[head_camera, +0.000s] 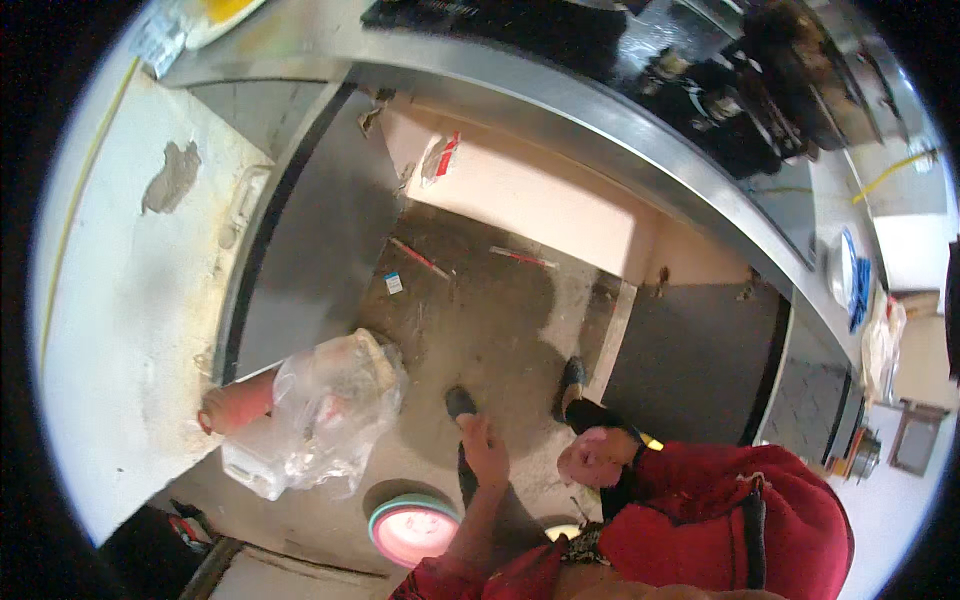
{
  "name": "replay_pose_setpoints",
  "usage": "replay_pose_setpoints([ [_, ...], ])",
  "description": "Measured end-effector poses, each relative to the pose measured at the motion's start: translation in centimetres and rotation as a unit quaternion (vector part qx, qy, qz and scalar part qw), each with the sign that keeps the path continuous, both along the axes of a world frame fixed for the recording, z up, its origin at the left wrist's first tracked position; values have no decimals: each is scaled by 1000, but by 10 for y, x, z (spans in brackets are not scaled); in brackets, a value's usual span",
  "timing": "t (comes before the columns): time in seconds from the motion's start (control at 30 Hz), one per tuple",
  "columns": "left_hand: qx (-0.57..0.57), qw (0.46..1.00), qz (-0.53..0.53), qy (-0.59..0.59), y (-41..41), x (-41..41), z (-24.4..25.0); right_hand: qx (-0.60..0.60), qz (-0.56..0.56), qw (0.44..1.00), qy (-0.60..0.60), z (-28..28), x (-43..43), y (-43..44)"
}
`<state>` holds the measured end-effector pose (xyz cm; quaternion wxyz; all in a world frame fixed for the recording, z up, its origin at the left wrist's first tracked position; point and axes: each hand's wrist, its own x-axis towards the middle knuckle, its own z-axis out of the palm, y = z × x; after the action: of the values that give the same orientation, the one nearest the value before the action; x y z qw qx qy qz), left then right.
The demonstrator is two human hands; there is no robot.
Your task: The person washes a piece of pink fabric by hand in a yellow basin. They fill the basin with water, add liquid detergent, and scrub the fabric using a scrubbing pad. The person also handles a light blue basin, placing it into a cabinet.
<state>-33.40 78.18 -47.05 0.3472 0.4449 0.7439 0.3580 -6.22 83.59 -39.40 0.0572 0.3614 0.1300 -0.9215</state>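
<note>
My left hand (486,454) hangs low over the floor, its fingers partly curled and blurred. No object shows in it. Right of it, my right hand (595,459) is loosely bent in front of my red sleeve, with a dark wristband (640,452) at the wrist. Whether its palm holds anything is hidden. Both hands are apart from the counter. Below them are my feet in dark shoes (459,403). Ahead on the floor, under the counter, lie two thin red-and-white strips (420,259) and a small blue-and-white packet (394,283).
A clear plastic bag (337,412) bulges at the left beside a reddish cylindrical container (244,405). Stacked round basins (416,529) sit near my left forearm. The steel counter edge (525,90) curves overhead, bearing a black glass-topped appliance (487,30). Grey side panels (322,225) flank the recess.
</note>
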Motion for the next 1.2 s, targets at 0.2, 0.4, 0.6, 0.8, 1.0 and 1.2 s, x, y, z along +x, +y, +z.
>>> replay_pose_setpoints([
  [0.2,168,954,-5,247,129,-149,188,319,-15,903,-289,119,37,-2],
  [0.4,114,983,10,146,164,-211,293,300,-243,816,-430,172,57,-84],
  [0.6,-62,977,-184,87,93,-160,244,315,-316,766,-463,199,26,-133],
  [0.8,-109,889,-436,-87,51,-16,309,283,-568,711,-304,229,9,-157],
  [1.0,-157,774,-612,-40,59,103,374,269,-664,631,-298,273,38,-218],
  [1.2,-197,606,-771,-25,33,188,381,219,-802,433,-348,267,3,-290],
])
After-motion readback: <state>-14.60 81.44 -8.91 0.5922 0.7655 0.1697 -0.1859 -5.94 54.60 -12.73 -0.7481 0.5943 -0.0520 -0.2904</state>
